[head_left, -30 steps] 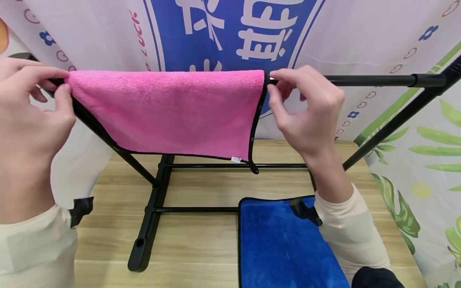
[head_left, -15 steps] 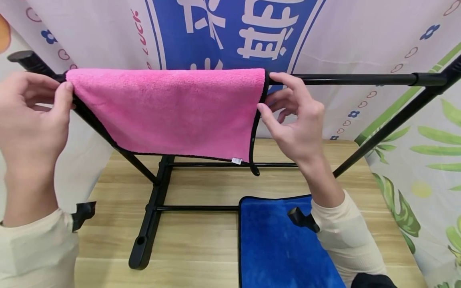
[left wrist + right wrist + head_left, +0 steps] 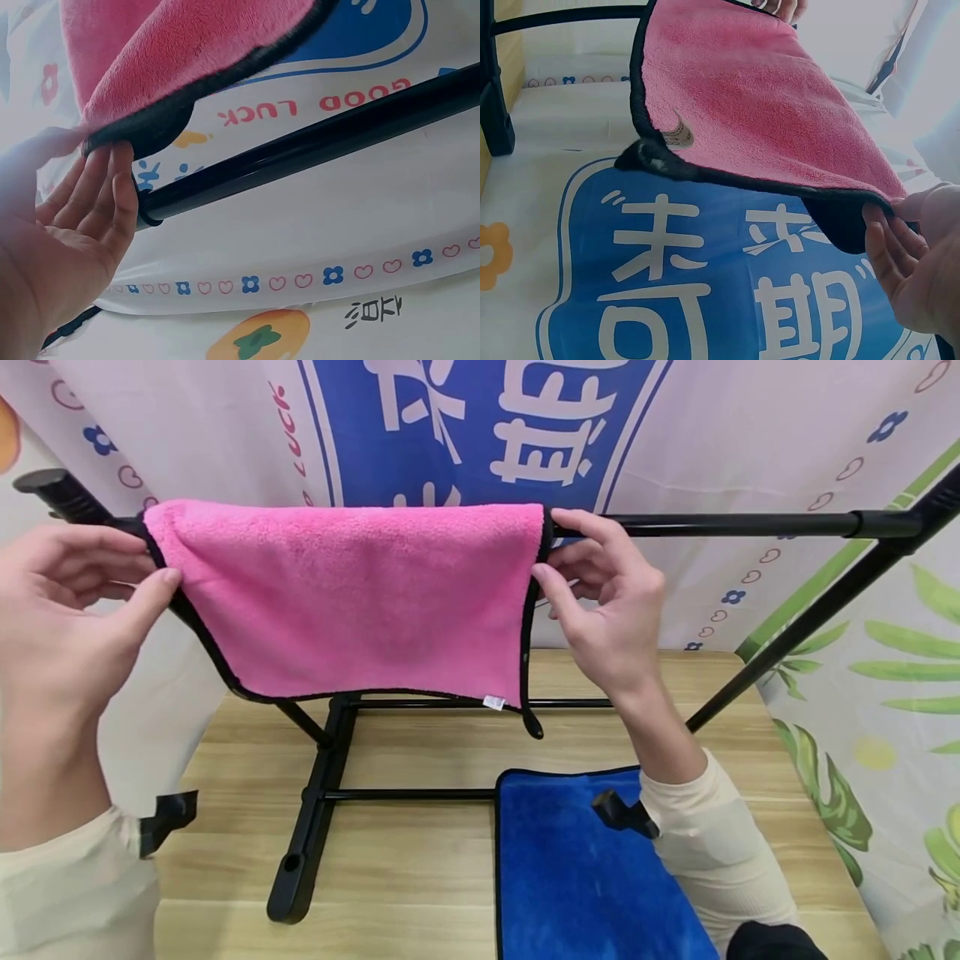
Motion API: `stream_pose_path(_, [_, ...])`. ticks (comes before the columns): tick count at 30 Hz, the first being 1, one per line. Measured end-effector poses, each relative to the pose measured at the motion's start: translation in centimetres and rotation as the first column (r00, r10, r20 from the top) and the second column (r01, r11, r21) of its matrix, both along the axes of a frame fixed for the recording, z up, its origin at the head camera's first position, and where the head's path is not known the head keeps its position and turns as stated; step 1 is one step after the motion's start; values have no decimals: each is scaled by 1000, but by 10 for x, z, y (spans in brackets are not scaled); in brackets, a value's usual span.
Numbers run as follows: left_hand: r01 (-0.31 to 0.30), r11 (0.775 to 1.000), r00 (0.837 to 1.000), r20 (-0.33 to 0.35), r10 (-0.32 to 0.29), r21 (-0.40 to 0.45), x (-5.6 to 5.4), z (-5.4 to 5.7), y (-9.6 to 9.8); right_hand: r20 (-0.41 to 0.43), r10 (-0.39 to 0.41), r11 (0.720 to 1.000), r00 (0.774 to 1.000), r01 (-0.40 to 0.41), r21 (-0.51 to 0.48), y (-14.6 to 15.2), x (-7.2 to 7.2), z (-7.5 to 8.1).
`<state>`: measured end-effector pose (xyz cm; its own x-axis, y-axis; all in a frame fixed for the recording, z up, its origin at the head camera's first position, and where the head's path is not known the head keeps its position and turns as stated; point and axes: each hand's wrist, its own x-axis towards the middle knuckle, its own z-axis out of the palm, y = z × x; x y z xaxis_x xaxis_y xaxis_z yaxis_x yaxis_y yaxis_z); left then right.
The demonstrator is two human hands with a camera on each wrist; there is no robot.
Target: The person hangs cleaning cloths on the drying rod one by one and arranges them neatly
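Left hand (image 3: 67, 610), right hand (image 3: 615, 610) raised, fingers bent, we're pinching pink towel (image 3: 352, 602) by edges; backdrop (image 3: 480, 410) reads "GOOD LUCK" beyond left fingertips, "未来可期" beyond right.

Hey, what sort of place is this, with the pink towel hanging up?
Probably an indoor corner set up for hanging towels, judging by the black rack, the pink towel draped over it and the printed cloth behind.
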<state>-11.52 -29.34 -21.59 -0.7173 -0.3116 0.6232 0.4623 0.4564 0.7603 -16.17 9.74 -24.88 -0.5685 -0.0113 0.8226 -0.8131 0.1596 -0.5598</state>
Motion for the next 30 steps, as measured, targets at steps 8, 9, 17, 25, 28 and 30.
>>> stream_pose_path(8, [-22, 999, 999, -30, 23, 38, -1, 5, 4, 9, -99, 992, 995, 100, -80, -5, 6, 12])
stream_pose_path(9, [-38, 998, 999, -26, 39, 41, -2, 7, 5, 9, -110, 990, 994, 110, -87, -6, 7, 13])
stream_pose_path(17, [-75, 988, 995, -56, 83, 134, -8, 13, 12, 9, -147, 986, 989, 147, -79, -10, 10, 19])
stream_pose_path(25, [-175, 983, 984, -35, 177, 63, -10, 11, 13, -52, -79, 988, 995, 85, 128, -4, 11, 9])
stream_pose_path(28, [-291, 956, 956, 20, 292, -43, -9, 9, 13, -49, -31, 980, 998, 41, 197, -3, 11, 4])
stream_pose_path(30, [-342, 935, 937, 42, 347, -97, -9, 7, 12, -44, -14, 977, 999, 23, 214, -3, 11, 2])
